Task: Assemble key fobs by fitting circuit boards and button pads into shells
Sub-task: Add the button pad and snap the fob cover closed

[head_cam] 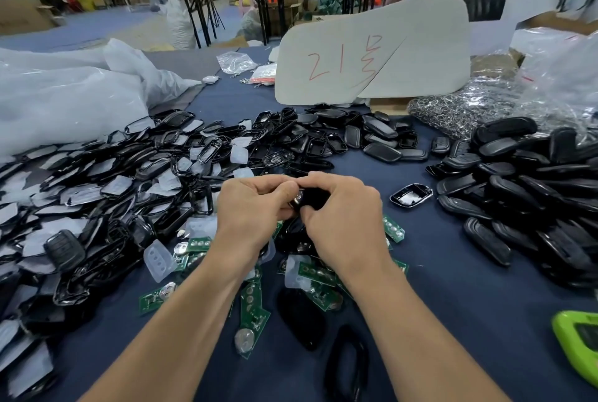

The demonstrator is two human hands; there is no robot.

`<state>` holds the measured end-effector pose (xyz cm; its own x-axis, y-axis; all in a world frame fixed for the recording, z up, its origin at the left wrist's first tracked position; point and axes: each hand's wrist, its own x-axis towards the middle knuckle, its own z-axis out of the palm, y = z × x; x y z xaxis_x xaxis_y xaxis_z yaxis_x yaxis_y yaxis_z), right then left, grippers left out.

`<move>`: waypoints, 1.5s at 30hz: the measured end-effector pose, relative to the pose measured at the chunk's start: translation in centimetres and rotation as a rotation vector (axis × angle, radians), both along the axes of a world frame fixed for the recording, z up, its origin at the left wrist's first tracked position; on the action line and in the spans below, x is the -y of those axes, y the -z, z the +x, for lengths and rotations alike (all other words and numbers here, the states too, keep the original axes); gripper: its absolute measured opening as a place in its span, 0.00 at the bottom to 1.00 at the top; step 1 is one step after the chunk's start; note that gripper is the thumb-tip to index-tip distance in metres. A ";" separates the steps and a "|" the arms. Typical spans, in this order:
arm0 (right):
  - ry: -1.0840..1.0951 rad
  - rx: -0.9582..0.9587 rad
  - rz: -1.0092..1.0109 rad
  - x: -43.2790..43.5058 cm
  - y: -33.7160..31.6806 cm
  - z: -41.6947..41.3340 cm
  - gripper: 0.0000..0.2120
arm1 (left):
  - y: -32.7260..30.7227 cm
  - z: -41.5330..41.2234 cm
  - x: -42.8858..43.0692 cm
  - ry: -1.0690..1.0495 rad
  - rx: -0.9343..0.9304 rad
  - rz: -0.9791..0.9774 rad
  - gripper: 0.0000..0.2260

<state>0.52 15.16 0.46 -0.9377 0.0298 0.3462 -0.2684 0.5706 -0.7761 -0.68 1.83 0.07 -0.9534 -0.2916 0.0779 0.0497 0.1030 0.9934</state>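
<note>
Near edge: two forearms reaching in over the table (453, 320); a black shell half (302, 320) lying loose between them.
Circuit boards (255, 314): green, scattered under the wrists, silver coin cells on several, none of these in a shell.
Button pads (158, 261): clear, strewn left of the boards and through the left pile (97, 194) of shell frames.
Key fob (312, 197): black, held above the boards between both hands.
Left hand (255, 207): fingers curled round the fob's left end.
Right hand (343, 217): fingers and thumb pinching its right end.
Axis: long axis roughly left to right; shiny spot toward the left end; facing hidden.
Progress: likely one fob being pressed shut; heaps of parts left; right pile (534, 201) finished or not, cannot tell.
</note>
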 end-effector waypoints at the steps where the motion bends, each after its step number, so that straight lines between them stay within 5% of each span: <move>1: 0.004 0.011 -0.003 0.0 0.0 0.0 0.20 | 0.1 0.0 -0.1 -0.015 -0.006 0.010 0.12; 8: -0.027 0.046 -0.045 -0.7 -0.2 -0.1 0.17 | 0.2 0.6 -0.7 -0.068 -0.111 0.003 0.17; 15: -0.265 0.368 -0.545 -4.3 -0.3 -0.8 0.08 | -0.4 2.1 -1.1 0.070 -0.229 -0.146 0.19; 21: -0.101 0.212 -0.383 -5.8 1.0 0.7 0.06 | -0.4 2.8 -2.5 0.251 -0.127 -0.339 0.16; 29: -0.134 0.232 -0.347 -6.0 1.2 2.6 0.07 | -0.2 5.1 -3.4 0.163 -0.163 -0.464 0.11; 40: -0.141 0.218 -0.425 -5.9 1.7 1.5 0.06 | 0.6 4.0 -3.1 0.139 -0.168 -0.324 0.11; 45: -0.127 0.233 -0.631 -5.5 1.1 1.4 0.07 | 0.5 3.8 -2.8 0.204 -0.101 -0.133 0.12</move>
